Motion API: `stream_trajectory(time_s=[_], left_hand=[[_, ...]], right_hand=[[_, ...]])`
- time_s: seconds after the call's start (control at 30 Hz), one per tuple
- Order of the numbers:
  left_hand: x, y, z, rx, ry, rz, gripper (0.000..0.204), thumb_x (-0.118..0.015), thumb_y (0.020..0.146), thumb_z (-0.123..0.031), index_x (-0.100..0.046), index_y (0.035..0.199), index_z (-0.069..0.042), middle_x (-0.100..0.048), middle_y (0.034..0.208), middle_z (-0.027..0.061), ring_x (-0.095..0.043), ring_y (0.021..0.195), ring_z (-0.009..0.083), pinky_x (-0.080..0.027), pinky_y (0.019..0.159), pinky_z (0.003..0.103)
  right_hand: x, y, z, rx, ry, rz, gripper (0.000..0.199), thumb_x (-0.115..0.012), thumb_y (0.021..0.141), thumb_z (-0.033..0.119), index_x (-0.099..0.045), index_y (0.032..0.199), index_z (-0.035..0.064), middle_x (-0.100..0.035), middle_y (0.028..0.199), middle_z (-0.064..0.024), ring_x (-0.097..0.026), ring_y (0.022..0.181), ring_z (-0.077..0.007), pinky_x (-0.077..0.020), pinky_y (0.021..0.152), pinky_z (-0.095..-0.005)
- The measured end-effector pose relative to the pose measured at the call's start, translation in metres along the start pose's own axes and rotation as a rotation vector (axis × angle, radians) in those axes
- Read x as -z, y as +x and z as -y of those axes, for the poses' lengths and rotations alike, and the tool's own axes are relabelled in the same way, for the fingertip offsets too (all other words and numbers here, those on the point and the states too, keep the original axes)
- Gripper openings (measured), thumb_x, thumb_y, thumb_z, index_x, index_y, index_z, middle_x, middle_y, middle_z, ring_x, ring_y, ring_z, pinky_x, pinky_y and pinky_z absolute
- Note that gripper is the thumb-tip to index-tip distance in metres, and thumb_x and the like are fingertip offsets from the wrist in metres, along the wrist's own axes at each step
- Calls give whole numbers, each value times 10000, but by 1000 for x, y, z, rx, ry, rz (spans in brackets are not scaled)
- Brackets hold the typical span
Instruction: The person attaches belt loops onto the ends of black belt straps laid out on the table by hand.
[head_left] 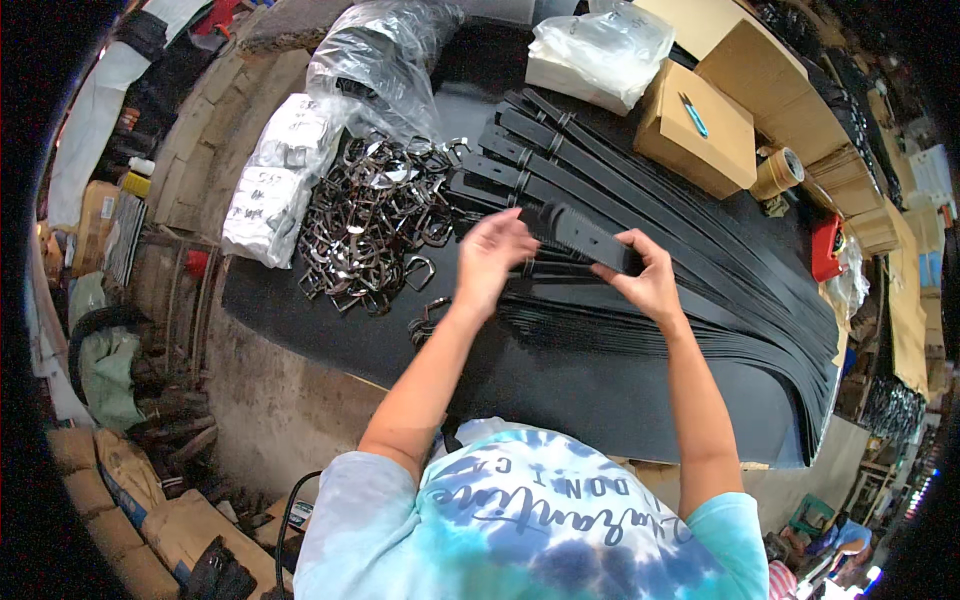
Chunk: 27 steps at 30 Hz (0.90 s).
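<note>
My left hand (492, 255) and my right hand (645, 275) together hold one black belt strap (585, 235) by its end, just above a wide stack of black belt straps (700, 270) spread over the dark table (330, 320). The left hand's fingers curl over the strap's near end. The right hand pinches it further along. A heap of dark metal buckles (375, 220) lies to the left of my left hand, and one loose buckle (428, 315) sits below that hand.
Clear plastic bags (385, 60) and white packets (270, 185) lie at the table's far left. A cardboard box (700, 130) with a blue pen, a tape roll (780, 170) and a red object (826, 248) sit at the right. Sacks and boxes (140, 490) crowd the floor left.
</note>
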<state>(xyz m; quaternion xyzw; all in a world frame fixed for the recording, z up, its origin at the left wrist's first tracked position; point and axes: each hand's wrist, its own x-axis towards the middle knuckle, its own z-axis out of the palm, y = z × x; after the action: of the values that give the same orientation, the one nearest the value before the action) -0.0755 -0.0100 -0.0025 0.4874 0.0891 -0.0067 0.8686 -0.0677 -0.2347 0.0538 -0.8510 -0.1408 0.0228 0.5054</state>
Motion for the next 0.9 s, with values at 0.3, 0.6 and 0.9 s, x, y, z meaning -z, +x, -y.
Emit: stream_trajectory(time_s=[0.3,0.6,0.9], left_hand=[[75,52,-12,-395,1206,-32,294,-764,675,-90,-632,925,-7,-600,853,122,-614,769,261,-494,698,354],[80,47,-29,-355,1083,-86,268,-799,664,-140,-645,818,16,-627,878,105,-610,741,188,-479,650,294],[49,18,-48,88,42,10,431,-676,847,-128,-483,1230,-85,-649,1015,94,-622,777,122,-498,646,228]], right_hand=[[-3,12,2,14,-76,-109,352,-793,687,120,-602,961,10,-647,828,-48,-592,774,-108,-465,714,-250],[-16,27,-7,51,-109,-89,402,-812,665,159,-622,994,27,-671,852,-117,-646,778,-182,-488,725,-283],[-3,25,-8,78,-67,-37,424,-811,666,140,-634,1030,14,-666,896,-67,-600,848,-127,-456,790,-260]])
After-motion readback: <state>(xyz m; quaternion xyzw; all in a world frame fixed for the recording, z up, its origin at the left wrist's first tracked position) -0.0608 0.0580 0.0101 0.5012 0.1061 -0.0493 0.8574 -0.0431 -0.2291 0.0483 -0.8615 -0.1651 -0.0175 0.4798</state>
